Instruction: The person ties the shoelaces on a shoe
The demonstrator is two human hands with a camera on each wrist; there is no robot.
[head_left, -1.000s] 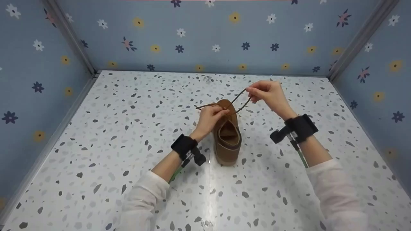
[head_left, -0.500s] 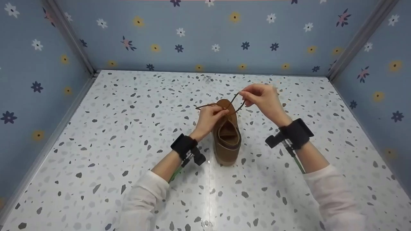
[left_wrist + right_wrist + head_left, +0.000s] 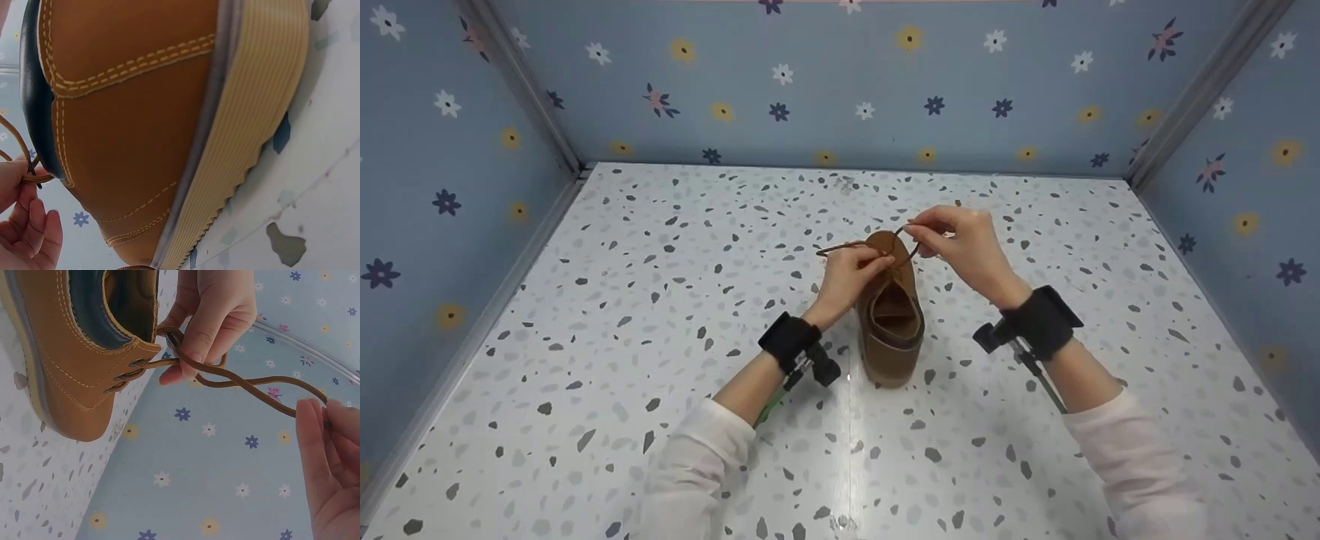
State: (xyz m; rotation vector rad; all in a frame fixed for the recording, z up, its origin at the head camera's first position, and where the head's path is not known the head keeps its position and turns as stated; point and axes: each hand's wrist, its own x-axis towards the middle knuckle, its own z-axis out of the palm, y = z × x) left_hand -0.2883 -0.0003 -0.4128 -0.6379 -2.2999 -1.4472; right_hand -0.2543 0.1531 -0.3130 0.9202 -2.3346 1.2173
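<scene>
A brown lace-up shoe (image 3: 891, 352) stands upright on the floor, toe pointing away, with a tan ridged sole (image 3: 264, 84). My left hand (image 3: 851, 277) is over the lacing, thumb and fingers pinching the brown shoelace (image 3: 163, 363) close to the eyelets. A stretch of lace (image 3: 840, 247) sticks out leftward beyond that hand. To the right of the toe, my right hand (image 3: 960, 244) pinches lace between thumb and fingertips. Two strands (image 3: 264, 394) cross between the hands in the right wrist view. The dark collar lining (image 3: 93, 304) shows there too.
The shoe rests on a white speckled surface (image 3: 660, 360). Blue flowered panels (image 3: 840, 82) enclose it at the back and both sides. Each wrist wears a black strap (image 3: 1042, 322) with a small camera and a green cable.
My right hand has come left and toward me, closer to the shoe, so the lace between the hands has shortened and slackened. The left hand and shoe stay in place.
</scene>
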